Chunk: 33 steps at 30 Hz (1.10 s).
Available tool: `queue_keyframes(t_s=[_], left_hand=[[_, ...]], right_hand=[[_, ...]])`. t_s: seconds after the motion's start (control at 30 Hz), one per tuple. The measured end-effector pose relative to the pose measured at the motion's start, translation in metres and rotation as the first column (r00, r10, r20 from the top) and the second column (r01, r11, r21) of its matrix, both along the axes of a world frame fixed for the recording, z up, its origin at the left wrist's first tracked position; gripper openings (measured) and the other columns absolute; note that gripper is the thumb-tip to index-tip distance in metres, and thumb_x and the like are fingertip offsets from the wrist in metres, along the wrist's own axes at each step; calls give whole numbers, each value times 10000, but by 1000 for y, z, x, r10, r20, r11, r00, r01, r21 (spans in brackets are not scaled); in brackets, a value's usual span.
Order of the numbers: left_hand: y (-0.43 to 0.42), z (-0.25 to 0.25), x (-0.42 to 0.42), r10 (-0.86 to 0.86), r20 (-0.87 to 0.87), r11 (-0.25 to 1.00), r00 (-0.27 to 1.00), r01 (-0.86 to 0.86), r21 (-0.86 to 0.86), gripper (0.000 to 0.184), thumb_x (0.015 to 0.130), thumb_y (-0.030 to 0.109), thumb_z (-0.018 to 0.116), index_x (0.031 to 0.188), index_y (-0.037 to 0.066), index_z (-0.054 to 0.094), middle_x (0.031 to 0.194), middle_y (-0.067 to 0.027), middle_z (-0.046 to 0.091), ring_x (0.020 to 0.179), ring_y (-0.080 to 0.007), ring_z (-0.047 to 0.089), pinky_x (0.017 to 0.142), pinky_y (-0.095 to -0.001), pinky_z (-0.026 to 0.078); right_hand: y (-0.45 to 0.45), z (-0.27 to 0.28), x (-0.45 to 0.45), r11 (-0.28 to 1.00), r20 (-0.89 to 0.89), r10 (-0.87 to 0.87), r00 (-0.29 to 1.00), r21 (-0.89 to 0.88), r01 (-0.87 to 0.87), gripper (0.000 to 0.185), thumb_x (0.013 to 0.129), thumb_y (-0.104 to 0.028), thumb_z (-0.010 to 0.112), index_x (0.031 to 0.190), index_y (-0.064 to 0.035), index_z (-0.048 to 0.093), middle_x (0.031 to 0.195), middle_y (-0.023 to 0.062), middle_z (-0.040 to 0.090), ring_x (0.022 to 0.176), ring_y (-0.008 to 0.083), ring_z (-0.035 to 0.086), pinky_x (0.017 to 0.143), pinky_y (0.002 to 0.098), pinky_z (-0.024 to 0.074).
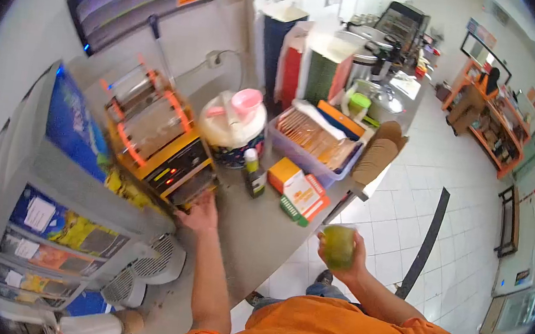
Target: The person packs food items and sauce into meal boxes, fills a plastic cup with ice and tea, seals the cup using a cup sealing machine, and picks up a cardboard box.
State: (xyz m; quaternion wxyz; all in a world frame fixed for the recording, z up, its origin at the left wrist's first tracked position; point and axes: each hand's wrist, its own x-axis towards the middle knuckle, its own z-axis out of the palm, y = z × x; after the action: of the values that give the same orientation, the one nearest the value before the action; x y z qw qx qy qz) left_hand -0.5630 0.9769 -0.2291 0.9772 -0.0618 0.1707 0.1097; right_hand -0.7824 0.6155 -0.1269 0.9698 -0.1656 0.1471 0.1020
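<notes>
My right hand [356, 265] is closed around a green cup [338, 247], held upright past the counter's front edge, above the tiled floor. At the left, my left hand [200, 213] reaches to the lower front of a yellow and black machine [179, 169] with small red lights. Its fingertips are at the machine's bottom front edge; whether they grip anything there is too small to tell. A small dark bottle with a green cap [253, 175] stands to the right of the machine, beside an orange and white box [299, 190].
On the counter [244, 233] are a large white-lidded container [232, 127], a purple basket of packets [322, 143], a stack of brown cups [378, 154] and a metal pot [363, 63]. A grey dispenser [78, 167] stands left. Another person [473, 100] stands far off by orange shelves [490, 128].
</notes>
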Motion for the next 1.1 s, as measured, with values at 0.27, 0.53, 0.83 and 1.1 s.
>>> queue_keyframes(t_s=[0.27,0.53,0.83,1.1], left_hand=[[-81,-4,-21,27,-297,654,955,208,728,617,1019,592,424,1359,82,496,1312,-97,605,1205,-249,574,1009,-400,456],[-466,61,-182,-939,-307,-132,154,664,736,546,1000,478,568,1379,88,526,1212,-123,638,1164,-294,602,1007,-433,473],[-685,49,-124,-934,-100,12,344,310,951,868,814,495,831,1458,58,446,1315,-76,586,1211,-181,569,1057,-345,448],[-850,16,39,-966,257,122,2,884,451,852,823,576,758,1438,59,475,1288,-130,626,1118,-297,643,865,-482,573]], right_hand=[[-219,24,-104,909,398,-377,836,-15,416,752,881,-472,706,1509,-209,385,1272,141,574,965,270,651,806,440,585],[-347,18,-120,650,316,-450,835,-525,549,780,832,-243,797,1467,-166,351,1163,186,600,923,296,679,735,424,591],[-463,15,3,-209,259,120,958,-937,279,528,1054,-254,506,1496,-22,334,1410,216,526,1249,336,567,1063,423,444],[-703,9,112,247,83,-89,993,-964,103,406,1004,-210,634,1355,-41,520,1184,170,690,1058,201,680,892,341,538]])
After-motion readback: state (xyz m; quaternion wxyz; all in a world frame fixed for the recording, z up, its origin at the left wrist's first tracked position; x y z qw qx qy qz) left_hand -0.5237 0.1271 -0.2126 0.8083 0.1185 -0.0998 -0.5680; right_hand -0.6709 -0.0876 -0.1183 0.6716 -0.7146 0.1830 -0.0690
